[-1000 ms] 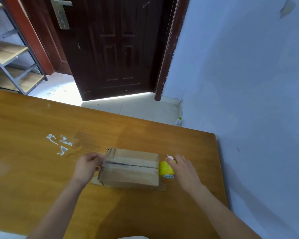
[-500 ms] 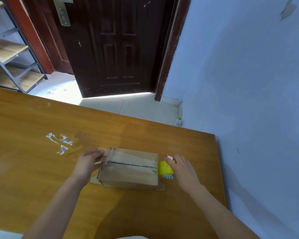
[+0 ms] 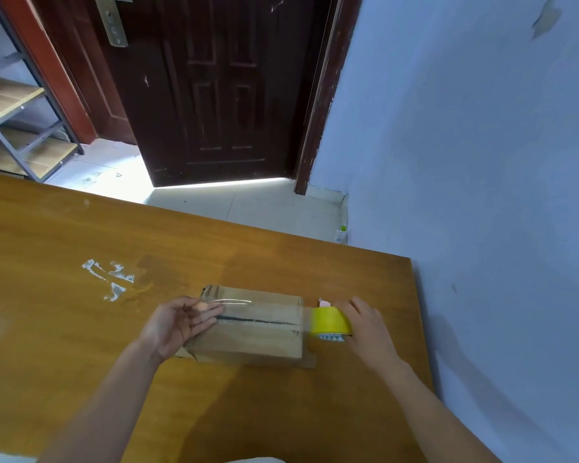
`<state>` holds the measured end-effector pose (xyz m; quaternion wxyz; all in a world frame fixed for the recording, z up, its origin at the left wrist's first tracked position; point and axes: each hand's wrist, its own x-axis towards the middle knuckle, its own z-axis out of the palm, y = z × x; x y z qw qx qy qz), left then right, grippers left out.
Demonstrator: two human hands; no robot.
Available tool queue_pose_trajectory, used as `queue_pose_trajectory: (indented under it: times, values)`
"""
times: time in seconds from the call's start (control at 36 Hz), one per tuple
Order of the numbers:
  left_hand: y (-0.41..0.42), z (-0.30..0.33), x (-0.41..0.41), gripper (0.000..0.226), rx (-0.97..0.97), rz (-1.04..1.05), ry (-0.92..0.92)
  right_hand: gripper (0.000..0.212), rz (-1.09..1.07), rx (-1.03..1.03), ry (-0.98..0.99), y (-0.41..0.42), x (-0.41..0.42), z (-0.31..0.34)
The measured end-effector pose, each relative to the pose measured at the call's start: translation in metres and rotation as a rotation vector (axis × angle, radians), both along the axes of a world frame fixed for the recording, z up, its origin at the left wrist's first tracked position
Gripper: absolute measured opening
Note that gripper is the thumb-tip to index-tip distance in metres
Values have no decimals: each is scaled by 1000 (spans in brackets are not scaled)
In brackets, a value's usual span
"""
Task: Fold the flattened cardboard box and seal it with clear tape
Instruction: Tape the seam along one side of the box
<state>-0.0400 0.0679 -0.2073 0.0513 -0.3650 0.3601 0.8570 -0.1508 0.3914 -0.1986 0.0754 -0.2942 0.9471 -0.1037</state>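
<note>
A folded cardboard box (image 3: 248,342) lies on the wooden table (image 3: 81,329), its top seam a dark line. A strip of clear tape (image 3: 268,310) runs over that seam from the box's left end to a yellow tape roll (image 3: 330,324) at its right end. My left hand (image 3: 178,325) is at the box's left end, palm turned up, with the thumb pinching the strip's free end against the fingers. My right hand (image 3: 365,329) grips the roll from the right, just off the box's right edge.
White tape residue (image 3: 109,279) marks the table left of the box. The table's right edge (image 3: 422,329) runs close to a blue wall. Beyond the far edge are a dark door (image 3: 214,88), a shelf rack (image 3: 20,128) and a small bottle (image 3: 341,233) on the floor.
My left hand has turned palm up and lifted the tape's end off the box's left end. My right hand and the roll have stayed at the right end.
</note>
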Motion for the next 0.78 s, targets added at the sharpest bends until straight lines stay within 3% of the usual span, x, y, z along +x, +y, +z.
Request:
queue_pose_trajectory:
  times: [0.11,0.19,0.31,0.44,0.53,0.61,0.67,0.78]
  values:
    - [0,-3,-1,17,12,-3,10,53,-131,-201,-138,5,-2,9]
    - [-5,-8,1,22,76,32,26,51,-352,-533,-277,1,1,21]
    - [-5,-6,4,22,118,16,35,33,-526,-990,-345,-9,8,36]
    - [0,2,6,54,94,9,61,32,-707,-1266,-494,-22,10,29]
    - [-4,0,4,38,109,24,42,38,-659,-1190,-442,-23,7,32]
    - [-5,-2,3,28,98,33,35,58,-427,-955,-300,-18,6,41]
    - [-6,-4,3,35,79,50,25,71,-250,-789,-195,-13,5,43]
    - [-5,-7,1,31,63,24,33,68,-34,-553,64,-5,0,43]
